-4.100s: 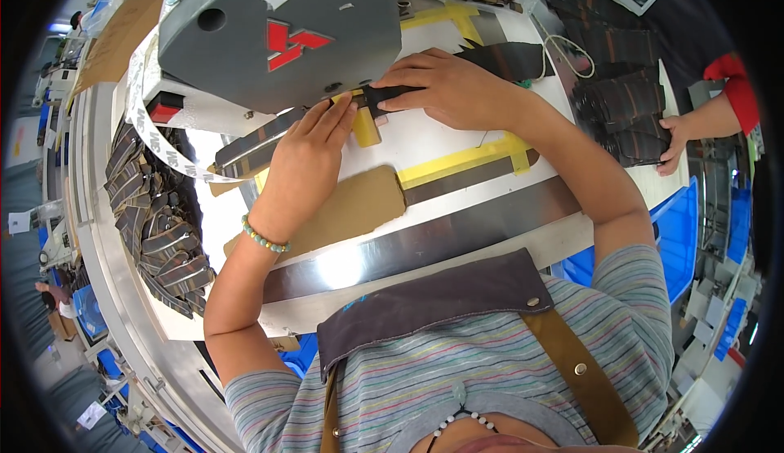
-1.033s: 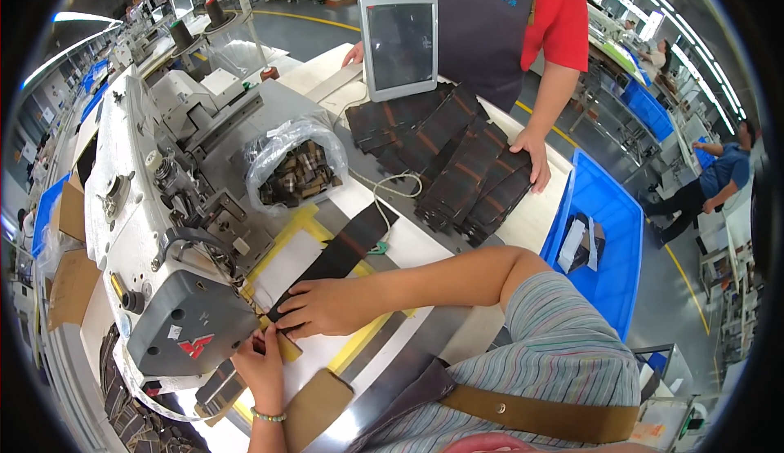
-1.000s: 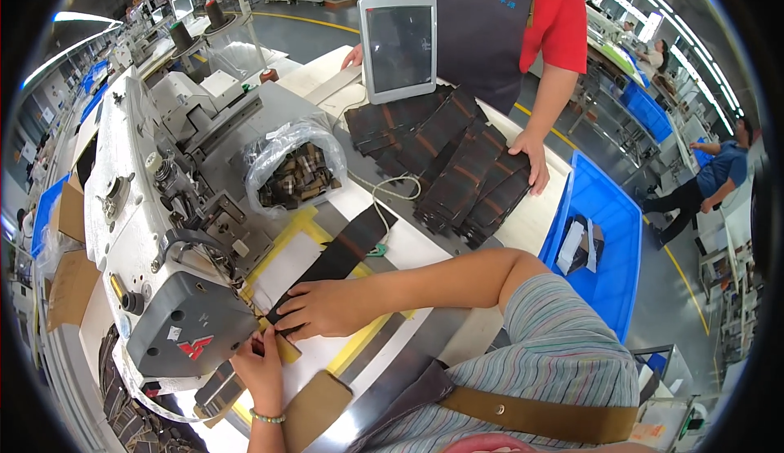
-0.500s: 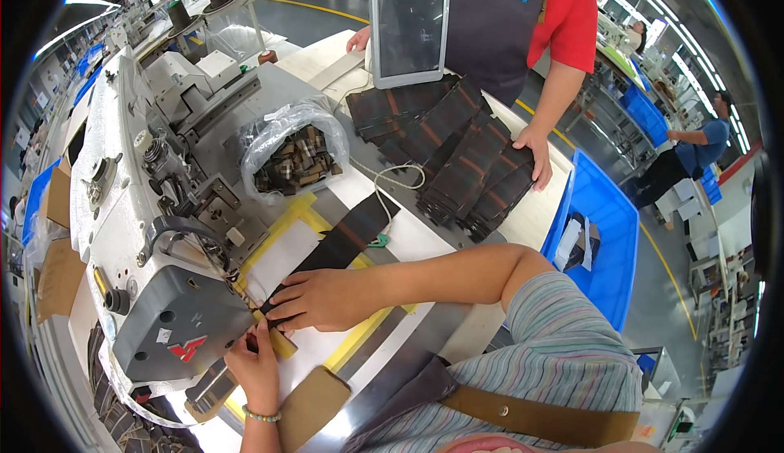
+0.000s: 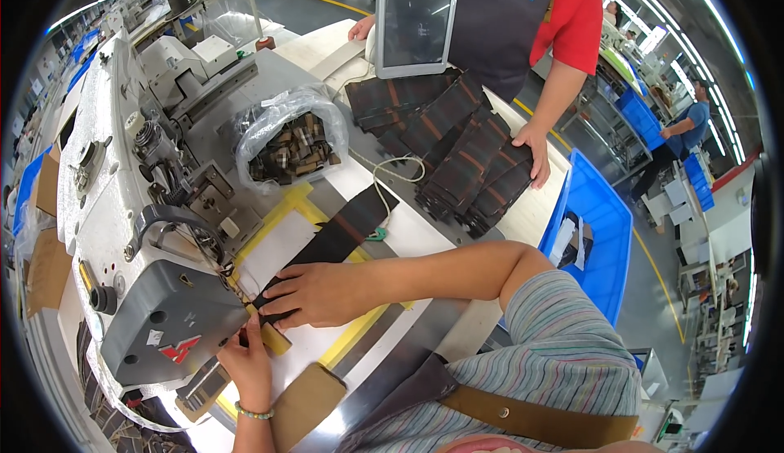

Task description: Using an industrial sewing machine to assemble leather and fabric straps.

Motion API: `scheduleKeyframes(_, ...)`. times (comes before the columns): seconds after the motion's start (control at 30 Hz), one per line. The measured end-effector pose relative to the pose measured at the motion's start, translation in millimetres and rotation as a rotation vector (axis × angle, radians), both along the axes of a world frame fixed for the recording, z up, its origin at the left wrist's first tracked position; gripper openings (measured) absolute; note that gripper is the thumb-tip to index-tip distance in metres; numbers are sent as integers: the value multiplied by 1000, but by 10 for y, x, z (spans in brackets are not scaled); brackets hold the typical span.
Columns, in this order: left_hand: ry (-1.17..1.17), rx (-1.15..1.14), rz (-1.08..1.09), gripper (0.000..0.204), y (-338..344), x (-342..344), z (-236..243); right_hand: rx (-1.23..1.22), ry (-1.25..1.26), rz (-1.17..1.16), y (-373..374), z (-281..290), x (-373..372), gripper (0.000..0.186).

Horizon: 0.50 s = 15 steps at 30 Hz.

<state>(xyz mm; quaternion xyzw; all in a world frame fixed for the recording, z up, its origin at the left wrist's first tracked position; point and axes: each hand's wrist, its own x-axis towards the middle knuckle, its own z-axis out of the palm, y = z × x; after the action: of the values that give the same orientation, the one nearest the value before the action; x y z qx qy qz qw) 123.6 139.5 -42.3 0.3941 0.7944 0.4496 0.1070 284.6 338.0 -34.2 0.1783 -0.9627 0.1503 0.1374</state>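
My right hand (image 5: 322,294) lies palm down with fingers stretched over a dark plaid fabric strip (image 5: 347,228), pressing its near end beside the sewing machine head (image 5: 167,326). Close to that end, my left hand (image 5: 247,363) has thumb and fingertips drawn together in a pinch under the edge of the head. What they pinch is hidden. A small tan piece (image 5: 276,340) lies on the work plate between my hands. Yellow tape (image 5: 282,204) borders the white plate under the strip. The strip's far end reaches a white cord with a green clip (image 5: 379,233).
Behind the plate stands a clear plastic bag (image 5: 331,118) of small folded fabric pieces. Stacks of plaid strips (image 5: 457,155) lie below a grey-framed screen (image 5: 415,24). A co-worker's hand (image 5: 532,155) rests on them. A blue bin (image 5: 600,249) is at the right.
The view has shifted slightly. My right hand still lies on the strip, and my left hand stays by the machine head with little visible movement. The co-worker's hand remains on the stack.
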Motion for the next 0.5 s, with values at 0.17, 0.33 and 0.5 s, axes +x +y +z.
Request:
scheduleKeyframes(0.17,-14,80,-4,33,-50,-54,-124,-12,46,9,1,-8,2,42)
scheduleKeyframes(0.33,-207,156,-9,35,-54,-121,-218,10,-22,5,-8,13,10,44)
scheduleKeyframes(0.5,-226,127,-25,35,-24,-77,8,16,-16,11,-4,75,-3,43)
